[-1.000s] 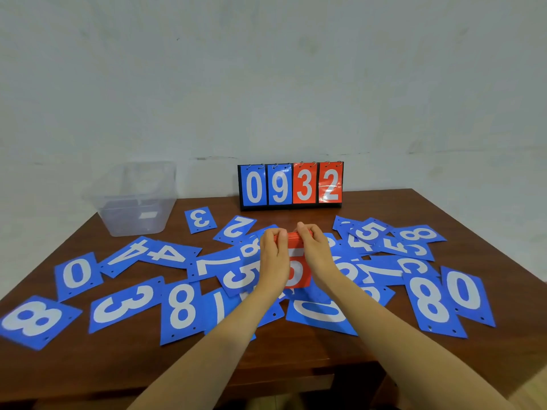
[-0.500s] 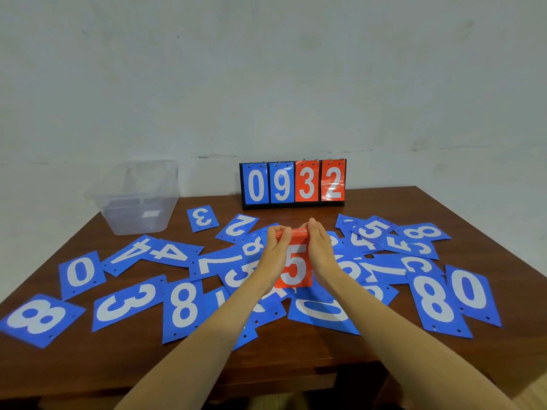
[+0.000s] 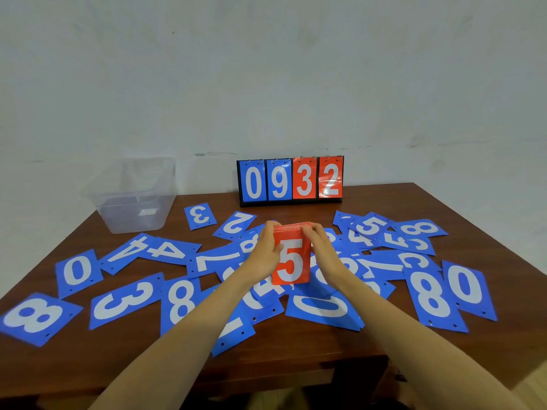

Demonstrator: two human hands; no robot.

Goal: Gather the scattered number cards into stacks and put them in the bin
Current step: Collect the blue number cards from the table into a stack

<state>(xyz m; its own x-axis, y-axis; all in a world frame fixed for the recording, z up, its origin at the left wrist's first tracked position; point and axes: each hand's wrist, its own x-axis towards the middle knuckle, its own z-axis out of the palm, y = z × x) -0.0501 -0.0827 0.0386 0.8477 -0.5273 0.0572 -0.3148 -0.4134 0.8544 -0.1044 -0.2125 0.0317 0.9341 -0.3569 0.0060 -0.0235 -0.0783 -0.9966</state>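
A stack of red number cards (image 3: 291, 261) with a white 5 facing me stands upright above the middle of the table. My left hand (image 3: 266, 251) grips its left edge and my right hand (image 3: 324, 250) grips its right edge, fingers curled over the top. Several blue number cards (image 3: 127, 300) lie scattered flat across the brown table (image 3: 296, 350), some overlapping under my hands. The clear plastic bin (image 3: 133, 199) sits at the far left corner and looks empty.
A flip scoreboard (image 3: 290, 180) reading 0932 stands at the table's back edge against the white wall. Blue cards crowd the right side, such as an 8 (image 3: 429, 297) and a 0 (image 3: 464, 287). The table's front edge is near my forearms.
The red stack has been tipped from half hidden behind my hands to upright, with the 5 fully facing me. Both hands stayed on its sides.
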